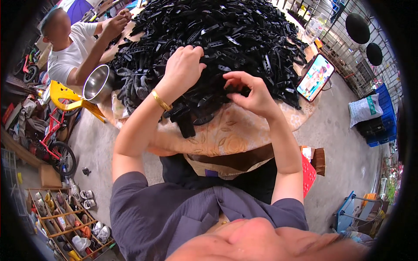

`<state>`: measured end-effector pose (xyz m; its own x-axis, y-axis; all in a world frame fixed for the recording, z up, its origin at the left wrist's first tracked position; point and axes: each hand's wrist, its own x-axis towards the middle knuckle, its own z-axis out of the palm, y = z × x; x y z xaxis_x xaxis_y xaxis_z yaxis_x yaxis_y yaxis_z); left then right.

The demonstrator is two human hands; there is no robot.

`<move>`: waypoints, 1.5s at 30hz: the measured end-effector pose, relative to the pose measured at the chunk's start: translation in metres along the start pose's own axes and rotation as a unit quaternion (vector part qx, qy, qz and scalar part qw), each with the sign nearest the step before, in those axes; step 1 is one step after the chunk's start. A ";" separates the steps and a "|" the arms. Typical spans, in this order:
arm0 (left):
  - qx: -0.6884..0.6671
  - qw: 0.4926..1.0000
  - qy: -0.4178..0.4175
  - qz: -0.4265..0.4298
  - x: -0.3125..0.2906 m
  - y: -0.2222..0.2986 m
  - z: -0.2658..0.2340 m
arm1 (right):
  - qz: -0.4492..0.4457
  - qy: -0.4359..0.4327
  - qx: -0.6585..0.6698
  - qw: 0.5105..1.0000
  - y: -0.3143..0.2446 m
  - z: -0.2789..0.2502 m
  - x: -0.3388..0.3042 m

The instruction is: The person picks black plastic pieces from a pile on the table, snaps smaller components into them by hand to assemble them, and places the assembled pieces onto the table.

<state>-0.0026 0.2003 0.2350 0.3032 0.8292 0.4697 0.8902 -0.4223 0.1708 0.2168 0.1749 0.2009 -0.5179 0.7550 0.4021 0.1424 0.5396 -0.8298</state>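
Observation:
A large heap of small black plastic parts [226, 37] covers most of a round table with a patterned orange-beige tablecloth [230, 135]. My left hand [185, 67] is over the near side of the heap, its fingers curled down; anything in them is hidden. To its right, my right hand [254, 93] is bent round a small black plastic part [237, 90], thumb and fingers closing on it. A few longer black pieces [186, 126] lie at the near table edge, below my hands. Dark grey gloves [133, 85] rest left of my left hand.
A phone [315, 77] with its screen lit stands at the table's right edge, near a clear bottle [317, 24]. At the left are a metal bowl [96, 83], a yellow chair [65, 98] and a co-worker [74, 48] with raised hands. A shoe rack [65, 217] stands lower left.

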 end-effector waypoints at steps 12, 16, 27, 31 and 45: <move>-0.430 0.900 0.019 -0.072 -0.031 0.045 0.008 | -0.005 0.121 0.177 0.977 -0.001 0.016 -0.001; -0.470 0.877 -0.032 -0.091 -0.032 0.042 0.006 | -0.028 0.121 0.126 0.984 -0.001 0.016 -0.003; -0.496 0.858 -0.059 -0.118 -0.036 0.040 0.017 | -0.141 0.189 -0.065 0.970 -0.004 0.022 -0.001; -0.541 0.833 -0.063 -0.098 -0.037 0.042 0.015 | -0.120 0.200 -0.055 0.971 0.000 0.019 0.000; -0.497 0.867 -0.030 -0.026 -0.036 0.044 0.000 | -0.017 0.117 -0.052 0.992 -0.007 -0.001 -0.005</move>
<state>0.0261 0.1523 0.2255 0.3156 0.8616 0.3975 0.1805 -0.4658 0.8663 0.2190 0.1676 0.2052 -0.3167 0.7947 0.5179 0.2212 0.5928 -0.7744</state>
